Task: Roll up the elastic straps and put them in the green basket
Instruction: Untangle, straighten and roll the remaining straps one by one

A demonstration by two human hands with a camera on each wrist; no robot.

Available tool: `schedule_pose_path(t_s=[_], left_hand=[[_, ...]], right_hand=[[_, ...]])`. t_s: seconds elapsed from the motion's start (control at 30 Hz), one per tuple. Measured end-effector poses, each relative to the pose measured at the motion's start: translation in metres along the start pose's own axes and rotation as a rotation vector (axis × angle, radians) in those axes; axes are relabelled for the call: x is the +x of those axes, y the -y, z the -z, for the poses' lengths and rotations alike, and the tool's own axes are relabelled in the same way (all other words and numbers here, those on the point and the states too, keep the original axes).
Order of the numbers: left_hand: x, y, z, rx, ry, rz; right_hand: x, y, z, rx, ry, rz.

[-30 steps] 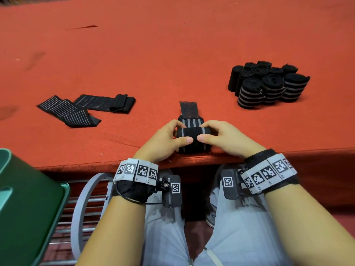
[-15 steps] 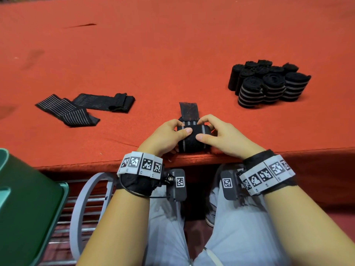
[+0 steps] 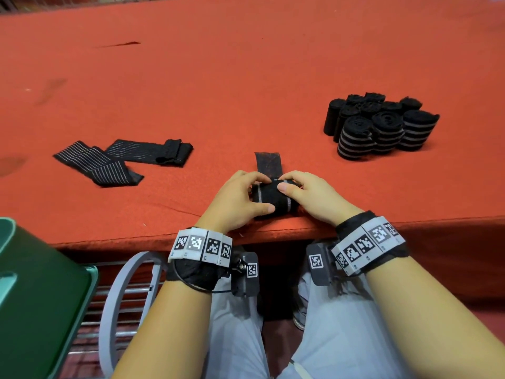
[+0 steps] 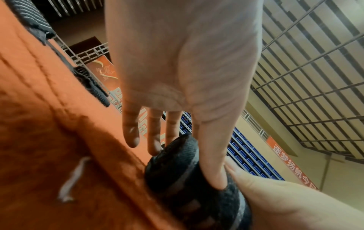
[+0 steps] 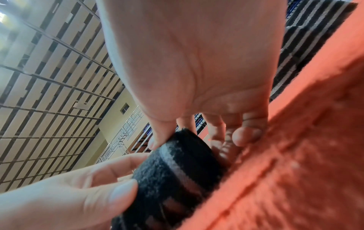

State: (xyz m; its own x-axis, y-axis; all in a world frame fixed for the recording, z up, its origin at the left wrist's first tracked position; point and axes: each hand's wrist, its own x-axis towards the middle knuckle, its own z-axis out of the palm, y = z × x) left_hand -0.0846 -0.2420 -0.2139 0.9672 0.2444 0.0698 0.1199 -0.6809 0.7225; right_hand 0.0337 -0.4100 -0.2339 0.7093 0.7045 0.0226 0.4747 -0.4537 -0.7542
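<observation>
Basket (image 3: 41, 291) sits lower left, below the surface (image 3: 246, 77) edge. Both hands at the near edge: left hand (image 3: 235, 203) and right hand (image 3: 311, 195) curl round the strap roll (image 3: 273, 198), thumbs on top, grip snug. Short tail (image 3: 267, 164) lies flat beyond the fingers. Risk: slack grip lets elastic spring loose; roll may drop off the edge. Farther out: flat straps (image 3: 123, 162) left, finished rolls (image 3: 382, 127) right.

A matt, fuzzy red felt cloth (image 3: 246, 77) is spread beneath the hands. The rolled strap (image 3: 273, 198) held between them is of black ribbed woven elastic with grey stripes. Smooth, slightly glossy plastic is seen on the green basket (image 3: 41, 296) left of the left hand.
</observation>
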Motion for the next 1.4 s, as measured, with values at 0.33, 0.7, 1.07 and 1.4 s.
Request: schedule_pose_path(t_s=[0.33, 0.7, 1.07, 1.4], left_hand=[[0.01, 0.004, 0.0, 0.019, 0.046, 0.061], [0.004, -0.001, -0.004, -0.034, 0.007, 0.112], [0.009, 0.002, 0.001, -0.131, 0.049, 0.049], [0.036, 0.005, 0.001, -0.21, -0.048, 0.168]], right_hand=[[-0.006, 0.001, 0.001, -0.03, 0.007, 0.055], [-0.009, 0.007, 0.018, 0.008, 0.099, 0.021], [0.0, 0.015, 0.024, -0.026, 0.082, -0.03], [0.022, 0.016, 0.027, -0.064, 0.091, 0.026]])
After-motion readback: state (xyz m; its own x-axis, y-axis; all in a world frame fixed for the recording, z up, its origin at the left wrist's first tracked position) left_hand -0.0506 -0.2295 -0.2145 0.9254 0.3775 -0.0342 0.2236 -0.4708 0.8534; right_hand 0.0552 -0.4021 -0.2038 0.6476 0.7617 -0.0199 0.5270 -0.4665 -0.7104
